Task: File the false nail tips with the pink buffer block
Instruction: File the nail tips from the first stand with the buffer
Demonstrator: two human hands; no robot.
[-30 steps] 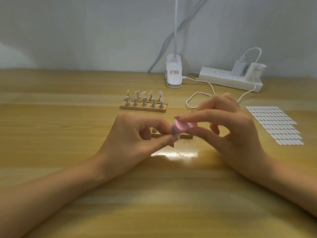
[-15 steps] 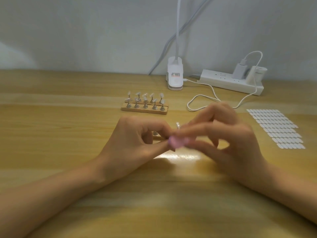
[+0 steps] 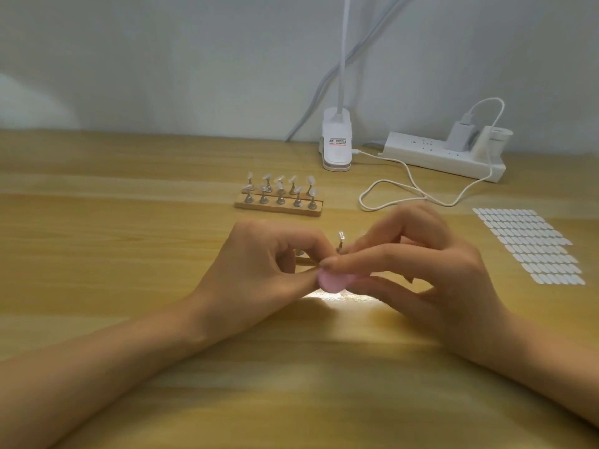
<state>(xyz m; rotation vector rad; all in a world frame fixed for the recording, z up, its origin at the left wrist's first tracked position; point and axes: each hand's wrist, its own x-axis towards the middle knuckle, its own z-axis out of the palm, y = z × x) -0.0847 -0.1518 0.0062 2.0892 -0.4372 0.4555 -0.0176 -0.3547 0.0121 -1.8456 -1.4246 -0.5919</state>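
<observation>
My right hand [image 3: 421, 270] pinches the pink buffer block [image 3: 334, 280] between thumb and forefinger at the table's middle. My left hand [image 3: 259, 270] has its thumb and forefinger curled together right beside the block; what they pinch is hidden, most likely a nail tip on its small stand. Behind my fingers a metal stand with a clear nail tip [image 3: 341, 237] pokes up from a wooden holder [image 3: 303, 261] that my hands mostly cover. Farther back a second wooden holder [image 3: 278, 206] carries several nail tips on metal stands.
A sheet of white adhesive tabs [image 3: 528, 246] lies at the right. A white clip lamp base [image 3: 337, 144], a power strip [image 3: 444, 155] with a plugged charger and a looping white cable [image 3: 398, 192] sit along the back wall.
The pink block has dropped lower and turned in my right hand, from above my left fingertips to just below them. The view has shifted slightly.
</observation>
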